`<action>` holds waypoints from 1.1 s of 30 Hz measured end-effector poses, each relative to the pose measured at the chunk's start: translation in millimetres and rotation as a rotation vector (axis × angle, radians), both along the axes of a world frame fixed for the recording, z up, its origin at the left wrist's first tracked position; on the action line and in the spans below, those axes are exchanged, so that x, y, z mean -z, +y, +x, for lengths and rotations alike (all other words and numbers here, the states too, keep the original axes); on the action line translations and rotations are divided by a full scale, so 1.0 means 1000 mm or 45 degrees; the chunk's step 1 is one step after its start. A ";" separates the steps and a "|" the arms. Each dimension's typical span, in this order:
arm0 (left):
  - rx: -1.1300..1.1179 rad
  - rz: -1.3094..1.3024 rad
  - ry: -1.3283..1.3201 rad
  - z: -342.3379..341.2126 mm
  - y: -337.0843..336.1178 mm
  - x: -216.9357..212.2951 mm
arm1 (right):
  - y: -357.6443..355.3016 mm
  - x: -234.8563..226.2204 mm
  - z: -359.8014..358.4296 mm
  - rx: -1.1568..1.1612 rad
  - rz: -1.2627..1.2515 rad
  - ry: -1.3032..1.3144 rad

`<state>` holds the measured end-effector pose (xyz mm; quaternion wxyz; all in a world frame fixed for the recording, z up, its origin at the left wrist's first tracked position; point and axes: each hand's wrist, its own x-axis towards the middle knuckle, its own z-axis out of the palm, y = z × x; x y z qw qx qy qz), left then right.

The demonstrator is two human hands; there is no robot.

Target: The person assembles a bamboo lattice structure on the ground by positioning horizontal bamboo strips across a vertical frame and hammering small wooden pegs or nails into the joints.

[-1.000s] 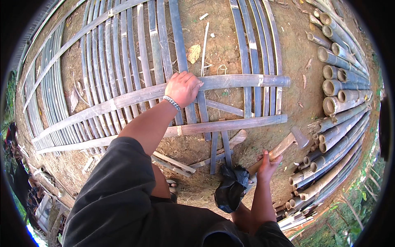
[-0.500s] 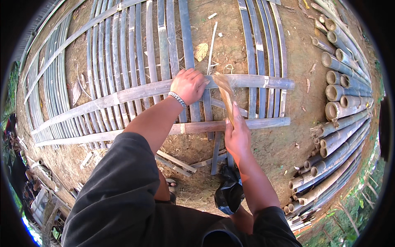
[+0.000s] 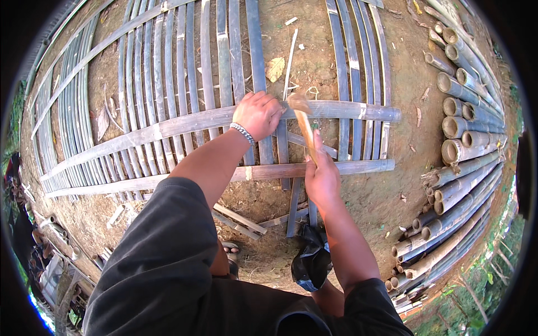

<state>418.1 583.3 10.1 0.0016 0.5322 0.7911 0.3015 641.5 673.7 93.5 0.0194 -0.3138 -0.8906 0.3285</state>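
My left hand (image 3: 258, 116) is closed over a long bamboo slat (image 3: 196, 122) where it crosses an upright strip. Its fingertips are partly hidden, so any small thing pinched there cannot be seen. My right hand (image 3: 323, 176) grips the handle of a brown wooden mallet (image 3: 305, 126). The mallet's head is blurred by motion, over the same slat just right of my left fingers. Closer to me, a second bamboo slat (image 3: 280, 171) runs beneath the mallet handle, and both long slats lie across many narrow bamboo strips (image 3: 171, 84).
Cut bamboo poles (image 3: 459, 150) are stacked along the right side. Loose bamboo offcuts (image 3: 241, 219) lie near my feet, beside a black plastic bag (image 3: 311, 260). A dry yellow leaf (image 3: 274, 69) rests on the dirt ground between the strips.
The mallet's head has shifted slightly, and its handle is tilted a little differently in my right hand. My left hand stays at the same spot on the slat.
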 end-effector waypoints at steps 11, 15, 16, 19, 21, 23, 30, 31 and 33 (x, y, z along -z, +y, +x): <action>0.007 -0.017 0.035 -0.001 -0.002 -0.001 | -0.007 -0.004 0.000 0.048 0.018 0.084; 0.009 0.000 0.049 -0.002 -0.002 0.002 | -0.012 0.004 0.000 0.046 0.068 0.139; 0.008 0.013 0.046 -0.002 -0.001 0.002 | -0.011 0.007 0.000 0.028 0.041 0.030; -0.015 0.038 0.033 -0.001 -0.002 0.003 | -0.010 0.000 -0.003 0.031 0.030 0.022; 0.008 0.039 0.034 -0.002 -0.002 0.002 | -0.014 -0.001 0.000 0.045 0.047 0.118; 0.013 0.034 0.034 -0.002 -0.002 0.002 | -0.018 0.004 -0.001 0.053 0.093 0.244; -0.012 0.009 0.018 -0.001 -0.004 0.002 | -0.016 -0.005 -0.002 0.057 0.043 0.007; -0.015 0.003 0.020 -0.001 -0.006 0.002 | -0.018 -0.007 -0.003 0.057 0.068 0.084; -0.025 0.012 -0.039 0.002 -0.005 -0.003 | -0.019 -0.009 -0.002 0.057 0.103 0.204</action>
